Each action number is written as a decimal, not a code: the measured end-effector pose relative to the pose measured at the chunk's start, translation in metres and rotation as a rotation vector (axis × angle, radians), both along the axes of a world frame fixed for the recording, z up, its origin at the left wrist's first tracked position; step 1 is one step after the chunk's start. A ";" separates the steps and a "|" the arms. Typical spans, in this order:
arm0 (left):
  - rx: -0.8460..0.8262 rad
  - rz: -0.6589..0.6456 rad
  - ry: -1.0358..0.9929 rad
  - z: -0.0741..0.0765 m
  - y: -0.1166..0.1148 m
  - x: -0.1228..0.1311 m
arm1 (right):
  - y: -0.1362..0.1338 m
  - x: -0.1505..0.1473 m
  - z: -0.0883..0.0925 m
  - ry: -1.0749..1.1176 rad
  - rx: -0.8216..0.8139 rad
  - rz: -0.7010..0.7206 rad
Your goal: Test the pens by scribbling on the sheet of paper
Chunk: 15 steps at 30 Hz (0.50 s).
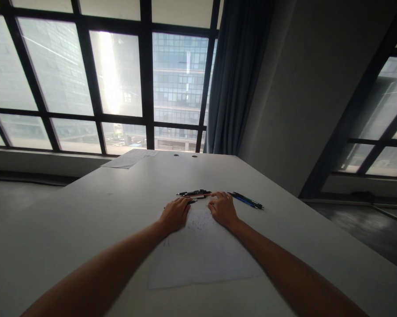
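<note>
A sheet of white paper (205,259) with small dark marks near its far end lies in front of me. My left hand (175,215) rests at the sheet's far left, fingers curled over a dark pen (192,202) whose ends stick out on both sides. At the far right of the sheet is my right hand (223,209), palm down, fingers bent but apart. Its fingertips are by a small group of black pens (194,193) and a thin reddish stick; whether they touch is unclear. Beside that hand lie several dark and blue pens (247,200).
The white table (125,211) stretches toward the window. More paper sheets (127,159) lie at its far left corner. Two round dark spots (194,156) show near the far edge. A blue curtain (234,79) hangs beside a wall column (284,101).
</note>
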<state>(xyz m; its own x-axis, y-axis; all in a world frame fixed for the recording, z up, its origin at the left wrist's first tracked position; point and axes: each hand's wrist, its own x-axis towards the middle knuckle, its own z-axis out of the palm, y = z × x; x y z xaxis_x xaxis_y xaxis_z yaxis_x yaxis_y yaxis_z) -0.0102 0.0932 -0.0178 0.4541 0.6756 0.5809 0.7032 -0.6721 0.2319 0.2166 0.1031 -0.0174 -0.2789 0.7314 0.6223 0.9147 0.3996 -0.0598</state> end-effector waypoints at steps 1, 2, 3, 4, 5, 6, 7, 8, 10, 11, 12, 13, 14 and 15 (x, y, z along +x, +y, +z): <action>0.001 0.003 0.020 0.001 -0.001 0.000 | 0.000 0.000 0.001 0.004 -0.015 0.010; 0.003 0.008 0.039 0.001 -0.001 0.000 | -0.001 0.000 0.002 0.007 -0.021 0.024; 0.005 0.014 0.057 0.002 -0.002 0.000 | -0.002 -0.001 0.003 0.010 -0.016 0.044; 0.006 0.020 0.071 0.002 -0.002 0.000 | -0.003 -0.002 0.005 0.013 0.000 0.072; 0.004 0.025 0.081 0.003 -0.003 -0.001 | -0.006 -0.003 0.007 0.014 0.024 0.105; 0.001 0.029 0.088 0.003 -0.003 -0.001 | -0.008 -0.005 0.008 0.015 0.052 0.144; -0.003 0.031 0.092 0.004 -0.004 -0.001 | -0.010 -0.007 0.009 0.015 0.081 0.183; -0.007 0.033 0.093 0.004 -0.004 0.000 | -0.012 -0.009 0.011 0.010 0.104 0.220; -0.014 0.034 0.095 0.006 -0.005 0.000 | -0.016 -0.013 0.012 -0.002 0.137 0.272; -0.017 0.033 0.096 0.006 -0.006 0.000 | -0.017 -0.014 0.012 -0.009 0.148 0.286; -0.019 0.031 0.095 0.006 -0.006 0.000 | -0.018 -0.016 0.012 -0.014 0.155 0.294; -0.021 0.030 0.094 0.007 -0.006 0.000 | -0.018 -0.016 0.012 -0.018 0.160 0.297; -0.022 0.028 0.094 0.007 -0.006 0.000 | -0.018 -0.016 0.011 -0.019 0.164 0.296; -0.024 0.026 0.096 0.006 -0.006 0.000 | -0.017 -0.016 0.011 -0.018 0.168 0.294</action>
<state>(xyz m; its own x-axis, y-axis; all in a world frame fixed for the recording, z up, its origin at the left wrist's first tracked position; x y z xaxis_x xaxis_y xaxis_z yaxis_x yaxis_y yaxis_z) -0.0101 0.0869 -0.0114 0.4889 0.7013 0.5187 0.7404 -0.6481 0.1784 0.2002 0.0857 -0.0065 -0.4751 0.5055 0.7202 0.7589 0.6496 0.0448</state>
